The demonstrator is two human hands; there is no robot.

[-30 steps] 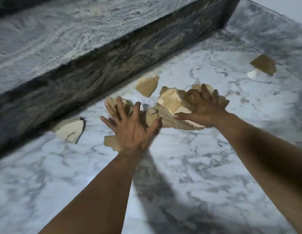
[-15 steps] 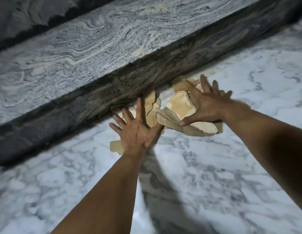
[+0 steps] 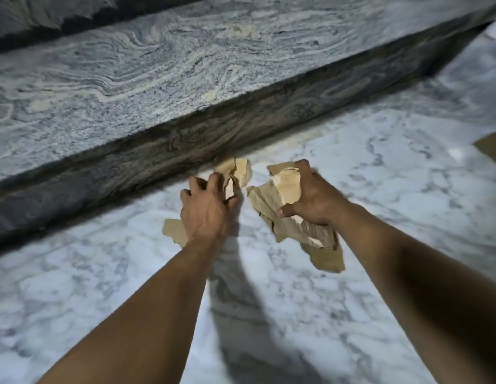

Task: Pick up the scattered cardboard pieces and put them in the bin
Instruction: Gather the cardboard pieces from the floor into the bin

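Torn tan cardboard pieces lie in two clumps on the white marble floor, close to the foot of a stone step. My left hand has its fingers curled around the smaller clump of cardboard pieces, and a flat scrap pokes out under its wrist. My right hand grips the larger bundle of cardboard pieces, whose loose ends hang down toward my forearm. No bin is in view.
A grey veined stone step with a dark riser runs diagonally just beyond my hands. Another cardboard piece lies at the right edge. The marble floor stretches toward me.
Both hands have gone from flat, spread fingers to curled grips on the cardboard. The two clumps have drawn apart, and the view has shifted so the piece at the right edge shows again.
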